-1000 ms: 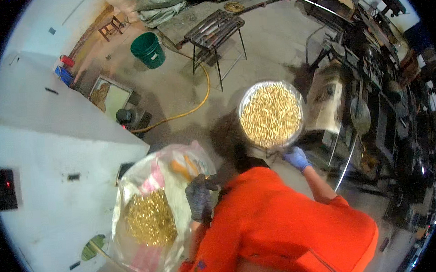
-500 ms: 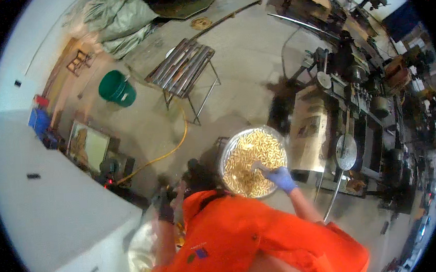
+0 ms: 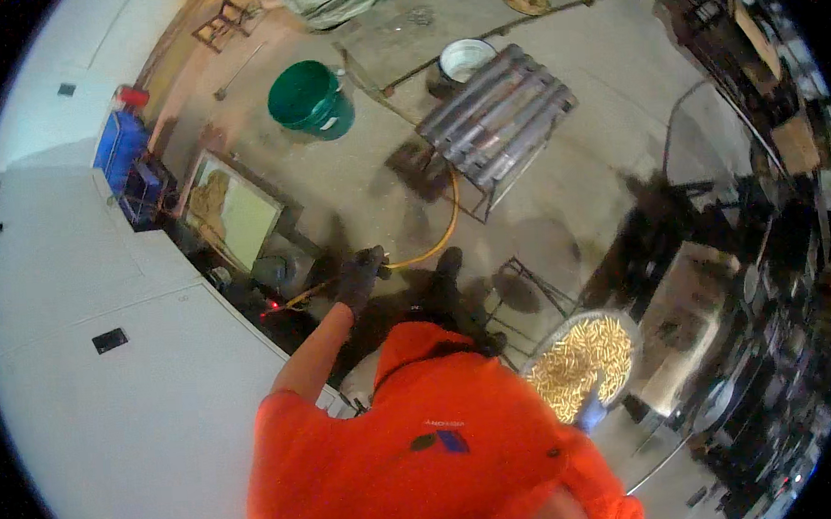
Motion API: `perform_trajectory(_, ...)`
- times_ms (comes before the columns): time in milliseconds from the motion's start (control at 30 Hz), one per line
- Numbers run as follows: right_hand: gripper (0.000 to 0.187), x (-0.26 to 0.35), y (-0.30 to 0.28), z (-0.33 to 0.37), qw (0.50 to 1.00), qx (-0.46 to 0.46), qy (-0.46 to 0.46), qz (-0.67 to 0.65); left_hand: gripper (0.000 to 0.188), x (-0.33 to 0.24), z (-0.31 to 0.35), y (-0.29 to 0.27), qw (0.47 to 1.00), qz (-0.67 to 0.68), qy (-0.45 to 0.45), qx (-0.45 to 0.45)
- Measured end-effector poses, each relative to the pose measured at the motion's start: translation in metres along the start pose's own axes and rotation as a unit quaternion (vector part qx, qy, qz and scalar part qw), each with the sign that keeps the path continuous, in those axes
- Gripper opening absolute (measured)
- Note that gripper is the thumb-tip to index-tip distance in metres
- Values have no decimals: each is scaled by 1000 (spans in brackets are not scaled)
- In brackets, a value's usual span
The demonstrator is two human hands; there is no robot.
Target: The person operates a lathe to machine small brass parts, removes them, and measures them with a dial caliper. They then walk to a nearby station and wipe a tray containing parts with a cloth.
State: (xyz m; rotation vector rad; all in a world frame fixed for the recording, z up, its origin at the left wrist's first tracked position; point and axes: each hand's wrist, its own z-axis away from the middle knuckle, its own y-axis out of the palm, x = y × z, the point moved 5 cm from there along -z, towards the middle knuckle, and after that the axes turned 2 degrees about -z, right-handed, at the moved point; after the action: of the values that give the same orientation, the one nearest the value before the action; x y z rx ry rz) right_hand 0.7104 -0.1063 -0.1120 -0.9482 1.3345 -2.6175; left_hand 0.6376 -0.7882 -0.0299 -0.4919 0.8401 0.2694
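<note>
Grip closure is unclear on both: the blue-gloved right hand [image 3: 591, 413] is at the near edge of the round basin [image 3: 635, 347] of slender brass-coloured pieces [image 3: 579, 359]; the dark-gloved left hand [image 3: 361, 275], well apart, forward-left.

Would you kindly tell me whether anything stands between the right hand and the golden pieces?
Nothing visible does: the blue-gloved right hand reaches over the near side of the round basin to the golden pieces inside.
</note>
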Motion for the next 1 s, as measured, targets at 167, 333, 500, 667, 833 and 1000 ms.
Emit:
perform_trajectory(167, 39, 21, 33, 19, 986, -31, 106, -128, 23, 24, -4, -37, 994, -96, 53, -12)
perform_trajectory(333, 37, 68, 54, 7, 988, -11, 85, -127, 25, 72, -21, -36, 994, 37, 94, -40)
perform_trajectory(500, 36, 120, 76, -29, 988, 18, 52, -143, 31, 6, -39, -24, 988, 153, 19, -26)
perform_trajectory(667, 35, 201, 92, -66, 986, 53, -12, -157, 33, -53, -60, -4, 992, 18, 127, -10)
perform_trajectory(833, 34, 317, 127, -94, 955, 155, -129, -217, 31, -96, -56, 37, 994, 76, 84, -4)
perform_trajectory(1000, 21, 490, 146, 35, 871, 328, -335, -144, 30, -82, -60, 87, 957, 200, 210, 5)
